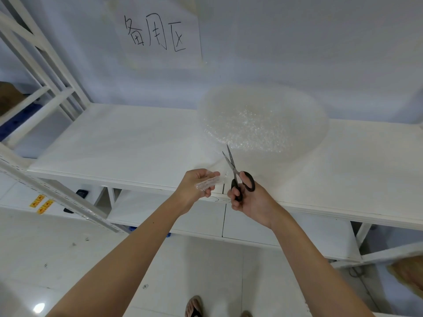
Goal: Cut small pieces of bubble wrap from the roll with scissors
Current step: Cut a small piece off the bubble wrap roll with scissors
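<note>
Black-handled steel scissors [238, 175] are pointing up-left, blades slightly parted; your right hand [250, 200] is gripping them, your left hand [198, 185] pinching a small clear bubble-wrap piece [209, 183].

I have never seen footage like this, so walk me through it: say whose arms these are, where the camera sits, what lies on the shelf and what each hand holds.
No machine here: a person films from a camera worn on the head, looking down at their own arms. The left hand holds a small piece of bubble wrap. The right hand grips black-handled scissors, blades slightly apart. On the white shelf sits a big bubble wrap roll. A handwritten paper sign is taped to the wall.
</note>
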Demonstrator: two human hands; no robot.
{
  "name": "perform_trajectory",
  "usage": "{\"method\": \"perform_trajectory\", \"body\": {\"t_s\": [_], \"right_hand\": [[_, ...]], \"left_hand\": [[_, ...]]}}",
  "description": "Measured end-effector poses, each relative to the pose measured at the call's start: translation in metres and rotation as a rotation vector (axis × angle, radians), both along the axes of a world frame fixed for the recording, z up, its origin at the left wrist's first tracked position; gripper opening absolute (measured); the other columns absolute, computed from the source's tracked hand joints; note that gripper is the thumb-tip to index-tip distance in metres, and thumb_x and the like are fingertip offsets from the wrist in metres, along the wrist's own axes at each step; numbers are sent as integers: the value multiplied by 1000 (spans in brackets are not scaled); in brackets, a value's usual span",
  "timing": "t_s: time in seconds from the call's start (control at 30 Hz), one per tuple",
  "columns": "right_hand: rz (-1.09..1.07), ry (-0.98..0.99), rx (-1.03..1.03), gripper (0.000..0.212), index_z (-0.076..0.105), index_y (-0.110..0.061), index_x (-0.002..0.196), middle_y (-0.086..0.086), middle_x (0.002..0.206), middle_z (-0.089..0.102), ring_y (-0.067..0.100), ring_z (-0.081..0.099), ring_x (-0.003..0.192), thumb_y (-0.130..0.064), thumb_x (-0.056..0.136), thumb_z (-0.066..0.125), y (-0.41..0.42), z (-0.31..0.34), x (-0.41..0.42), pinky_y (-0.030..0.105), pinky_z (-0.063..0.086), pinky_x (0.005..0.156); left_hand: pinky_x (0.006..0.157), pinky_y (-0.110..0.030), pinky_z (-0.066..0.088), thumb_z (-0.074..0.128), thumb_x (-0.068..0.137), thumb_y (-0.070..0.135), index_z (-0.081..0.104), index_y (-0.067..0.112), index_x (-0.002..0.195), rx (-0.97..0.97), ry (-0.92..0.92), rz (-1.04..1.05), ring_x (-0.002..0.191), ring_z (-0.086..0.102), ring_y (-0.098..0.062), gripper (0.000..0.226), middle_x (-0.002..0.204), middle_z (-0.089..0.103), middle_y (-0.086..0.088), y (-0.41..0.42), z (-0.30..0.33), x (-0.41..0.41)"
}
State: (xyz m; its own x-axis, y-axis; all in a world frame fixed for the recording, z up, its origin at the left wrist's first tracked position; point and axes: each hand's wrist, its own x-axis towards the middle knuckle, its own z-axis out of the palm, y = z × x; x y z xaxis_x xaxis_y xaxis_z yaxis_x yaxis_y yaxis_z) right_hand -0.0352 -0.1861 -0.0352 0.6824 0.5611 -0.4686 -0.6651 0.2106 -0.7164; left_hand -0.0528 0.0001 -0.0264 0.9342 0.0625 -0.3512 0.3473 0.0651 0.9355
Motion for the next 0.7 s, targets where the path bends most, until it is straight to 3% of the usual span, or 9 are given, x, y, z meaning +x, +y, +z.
{"method": "perform_trajectory", "body": {"t_s": [0.2, 0.43, 0.6, 0.7], "right_hand": [[-71, 12, 51, 41, 51, -13, 72, 7, 70, 42, 20, 37, 55, -51, 77, 65, 2, 5, 3, 29, 35, 61], [-110, -6, 7, 43, 40, -15, 73, 3, 64, 40, 17, 34, 52, -44, 74, 70, 0, 11, 0, 29, 29, 59], [-129, -40, -111, 39, 43, -13, 61, 4, 60, 43, 17, 32, 50, -33, 90, 60, 1, 16, 3, 26, 31, 54], [-96, -65, -135, 42, 44, -12, 61, 4, 61, 45, 17, 34, 50, -38, 89, 60, -4, 19, 5, 26, 32, 54]], "left_hand": [[51, -20, 39, 65, 91, 10, 66, -3, 94, -28, -9, -16, 50, 44, -11, 13, 76, 54, -12, -4, 3, 0], [50, -20, 40, 67, 90, 16, 62, -15, 105, -27, -4, 5, 50, 45, -11, 35, 73, 53, -9, -2, -1, 1], [51, -21, 40, 66, 91, 15, 66, -7, 95, -1, -19, -9, 48, 45, -10, 22, 67, 52, -7, -3, 2, 2], [51, -21, 41, 68, 90, 19, 65, -1, 88, 3, -9, -8, 49, 44, -12, 21, 65, 51, -4, 1, 2, 2]]}}
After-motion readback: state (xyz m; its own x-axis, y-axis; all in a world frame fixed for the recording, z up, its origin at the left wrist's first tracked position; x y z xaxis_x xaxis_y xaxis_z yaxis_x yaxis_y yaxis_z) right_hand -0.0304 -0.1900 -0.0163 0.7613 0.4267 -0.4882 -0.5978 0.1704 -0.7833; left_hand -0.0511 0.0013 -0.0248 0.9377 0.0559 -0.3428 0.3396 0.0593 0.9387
